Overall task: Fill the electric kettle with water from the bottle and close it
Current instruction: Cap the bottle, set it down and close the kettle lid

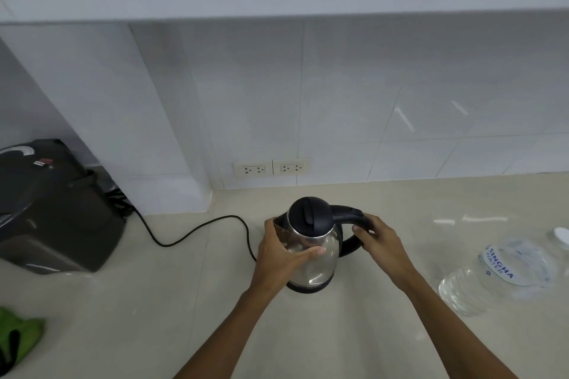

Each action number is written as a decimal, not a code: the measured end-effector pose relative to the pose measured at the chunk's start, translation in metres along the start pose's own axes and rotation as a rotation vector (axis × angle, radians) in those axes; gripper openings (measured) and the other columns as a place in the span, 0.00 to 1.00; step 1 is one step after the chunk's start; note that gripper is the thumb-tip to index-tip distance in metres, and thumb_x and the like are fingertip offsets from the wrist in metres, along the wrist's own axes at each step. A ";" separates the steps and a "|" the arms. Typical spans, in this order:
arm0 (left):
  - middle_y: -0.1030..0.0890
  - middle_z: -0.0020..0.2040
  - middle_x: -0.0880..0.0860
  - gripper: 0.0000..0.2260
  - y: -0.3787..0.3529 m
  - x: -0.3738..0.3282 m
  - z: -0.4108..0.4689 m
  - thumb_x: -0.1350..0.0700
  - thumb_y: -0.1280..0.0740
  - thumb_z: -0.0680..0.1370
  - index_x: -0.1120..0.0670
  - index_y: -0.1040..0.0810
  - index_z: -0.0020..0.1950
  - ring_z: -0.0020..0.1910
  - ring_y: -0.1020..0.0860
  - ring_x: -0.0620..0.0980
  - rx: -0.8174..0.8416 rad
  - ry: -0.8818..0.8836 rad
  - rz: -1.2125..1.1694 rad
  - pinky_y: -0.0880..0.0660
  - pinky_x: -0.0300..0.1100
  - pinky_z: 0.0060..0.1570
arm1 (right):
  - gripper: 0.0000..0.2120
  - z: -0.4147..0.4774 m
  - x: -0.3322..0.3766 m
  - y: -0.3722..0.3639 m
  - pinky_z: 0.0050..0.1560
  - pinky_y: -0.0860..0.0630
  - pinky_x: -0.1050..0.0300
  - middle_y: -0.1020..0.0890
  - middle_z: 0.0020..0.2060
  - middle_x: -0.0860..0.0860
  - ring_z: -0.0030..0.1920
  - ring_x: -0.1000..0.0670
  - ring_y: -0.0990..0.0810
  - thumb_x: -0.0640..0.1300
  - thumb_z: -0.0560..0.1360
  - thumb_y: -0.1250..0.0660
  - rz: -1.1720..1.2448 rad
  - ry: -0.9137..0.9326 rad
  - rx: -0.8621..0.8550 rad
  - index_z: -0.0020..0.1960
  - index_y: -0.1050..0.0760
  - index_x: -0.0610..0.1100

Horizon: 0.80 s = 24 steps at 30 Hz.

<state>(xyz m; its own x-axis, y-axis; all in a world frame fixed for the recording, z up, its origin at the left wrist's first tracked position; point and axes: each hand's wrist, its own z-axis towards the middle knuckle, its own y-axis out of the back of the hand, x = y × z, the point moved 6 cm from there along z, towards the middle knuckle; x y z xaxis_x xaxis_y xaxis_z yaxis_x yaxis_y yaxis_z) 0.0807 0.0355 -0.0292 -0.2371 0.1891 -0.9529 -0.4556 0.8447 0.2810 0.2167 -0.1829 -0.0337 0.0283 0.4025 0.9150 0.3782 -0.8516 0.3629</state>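
Note:
A steel electric kettle (317,258) with a black lid (309,216) stands upright on the pale counter, lid down. My left hand (278,255) wraps the kettle's steel body on its left side near the spout. My right hand (380,240) grips the black handle on the right. A clear plastic water bottle (505,274) with a white and blue label stands at the right, apart from both hands, its white cap (562,235) on.
A black power cord (197,232) runs from the kettle's left side back to a dark appliance (49,209) at the left. Two wall sockets (272,168) sit behind the kettle. A green cloth (18,338) lies at the lower left. A cabinet overhangs above.

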 end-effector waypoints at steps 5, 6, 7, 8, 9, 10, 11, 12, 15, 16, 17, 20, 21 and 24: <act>0.21 0.62 0.39 0.42 0.008 -0.001 -0.001 0.41 0.13 0.61 0.43 0.32 0.69 0.61 0.24 0.32 0.072 0.010 0.068 0.26 0.31 0.55 | 0.14 -0.003 0.003 0.001 0.68 0.27 0.45 0.17 0.62 0.50 0.66 0.47 0.22 0.49 0.84 0.40 0.412 -0.186 0.165 0.62 0.17 0.52; 0.21 0.61 0.39 0.41 0.011 -0.001 0.000 0.43 0.13 0.62 0.43 0.31 0.68 0.60 0.25 0.30 0.086 0.012 0.081 0.27 0.31 0.55 | 0.15 -0.002 0.005 0.002 0.67 0.27 0.45 0.17 0.61 0.49 0.65 0.47 0.21 0.52 0.84 0.40 0.424 -0.213 0.169 0.60 0.16 0.51; 0.20 0.60 0.38 0.40 0.013 -0.002 0.001 0.45 0.13 0.63 0.44 0.31 0.68 0.60 0.25 0.29 0.096 0.015 0.090 0.27 0.32 0.56 | 0.16 0.000 0.006 0.002 0.67 0.26 0.45 0.17 0.60 0.48 0.64 0.46 0.21 0.55 0.84 0.40 0.419 -0.239 0.170 0.60 0.16 0.50; 0.20 0.59 0.37 0.39 0.013 -0.003 0.001 0.46 0.13 0.64 0.45 0.30 0.68 0.60 0.25 0.29 0.101 0.019 0.098 0.28 0.32 0.57 | 0.17 0.001 0.007 0.002 0.67 0.26 0.44 0.17 0.59 0.47 0.64 0.44 0.21 0.57 0.84 0.39 0.397 -0.257 0.165 0.60 0.17 0.48; 0.21 0.59 0.37 0.39 0.013 -0.004 0.001 0.46 0.13 0.64 0.45 0.31 0.68 0.59 0.25 0.29 0.104 0.023 0.107 0.28 0.32 0.56 | 0.18 0.003 0.008 0.002 0.68 0.26 0.43 0.17 0.59 0.46 0.63 0.43 0.21 0.58 0.83 0.39 0.372 -0.269 0.158 0.60 0.18 0.47; 0.21 0.58 0.36 0.38 0.013 -0.004 0.001 0.46 0.13 0.64 0.46 0.31 0.68 0.59 0.25 0.30 0.105 0.027 0.116 0.28 0.31 0.55 | 0.18 0.005 0.008 0.002 0.70 0.27 0.42 0.17 0.58 0.46 0.64 0.42 0.21 0.58 0.83 0.38 0.353 -0.276 0.153 0.59 0.18 0.47; 0.21 0.58 0.36 0.38 0.012 -0.004 0.000 0.46 0.14 0.65 0.45 0.31 0.67 0.59 0.25 0.30 0.104 0.031 0.124 0.28 0.31 0.55 | 0.18 0.005 0.008 0.001 0.70 0.27 0.41 0.17 0.58 0.45 0.64 0.42 0.21 0.58 0.83 0.37 0.339 -0.276 0.151 0.59 0.18 0.47; 0.21 0.58 0.36 0.38 0.012 -0.004 -0.001 0.45 0.14 0.65 0.45 0.31 0.67 0.59 0.24 0.32 0.102 0.034 0.127 0.28 0.32 0.55 | 0.17 0.005 0.009 0.001 0.70 0.27 0.40 0.17 0.58 0.46 0.64 0.42 0.21 0.57 0.83 0.37 0.327 -0.270 0.149 0.59 0.17 0.47; 0.20 0.59 0.38 0.38 0.013 -0.006 -0.002 0.44 0.14 0.64 0.46 0.31 0.68 0.61 0.23 0.37 0.099 0.030 0.143 0.26 0.37 0.59 | 0.14 0.003 0.010 0.001 0.70 0.26 0.40 0.17 0.56 0.47 0.65 0.42 0.21 0.56 0.83 0.37 0.312 -0.255 0.142 0.60 0.18 0.49; 0.20 0.59 0.39 0.38 0.013 -0.007 -0.002 0.45 0.14 0.65 0.47 0.30 0.67 0.61 0.22 0.38 0.101 0.032 0.147 0.27 0.37 0.58 | 0.14 0.003 0.011 0.001 0.69 0.26 0.41 0.17 0.56 0.47 0.65 0.42 0.21 0.55 0.83 0.37 0.310 -0.256 0.139 0.59 0.18 0.49; 0.20 0.58 0.39 0.38 0.014 -0.008 -0.001 0.45 0.14 0.65 0.47 0.30 0.67 0.61 0.22 0.40 0.105 0.034 0.151 0.27 0.36 0.57 | 0.13 0.002 0.012 0.001 0.69 0.26 0.41 0.17 0.55 0.47 0.64 0.42 0.21 0.55 0.83 0.37 0.310 -0.257 0.137 0.58 0.18 0.49; 0.21 0.59 0.41 0.38 0.014 -0.012 -0.001 0.45 0.14 0.65 0.49 0.31 0.68 0.62 0.23 0.44 0.126 0.037 0.161 0.28 0.37 0.58 | 0.13 0.003 0.011 0.001 0.69 0.26 0.40 0.17 0.54 0.47 0.63 0.42 0.21 0.55 0.83 0.36 0.310 -0.249 0.133 0.57 0.18 0.50; 0.21 0.61 0.43 0.39 0.013 -0.012 -0.001 0.45 0.14 0.65 0.49 0.31 0.69 0.64 0.23 0.45 0.128 0.037 0.169 0.28 0.39 0.60 | 0.13 0.003 0.011 0.001 0.70 0.26 0.39 0.17 0.54 0.47 0.63 0.42 0.21 0.55 0.83 0.36 0.308 -0.246 0.134 0.58 0.18 0.49; 0.21 0.63 0.46 0.39 0.013 -0.010 0.000 0.44 0.15 0.66 0.50 0.32 0.69 0.65 0.24 0.47 0.124 0.044 0.183 0.28 0.41 0.60 | 0.14 0.005 0.009 0.001 0.70 0.26 0.39 0.17 0.56 0.47 0.64 0.42 0.21 0.55 0.83 0.36 0.305 -0.249 0.133 0.61 0.19 0.49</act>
<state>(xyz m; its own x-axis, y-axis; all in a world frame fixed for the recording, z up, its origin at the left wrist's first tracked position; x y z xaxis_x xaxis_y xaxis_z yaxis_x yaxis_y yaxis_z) 0.0768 0.0443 -0.0160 -0.3445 0.3251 -0.8807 -0.2934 0.8539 0.4299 0.2217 -0.1784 -0.0262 0.3744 0.2217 0.9004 0.4337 -0.9001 0.0414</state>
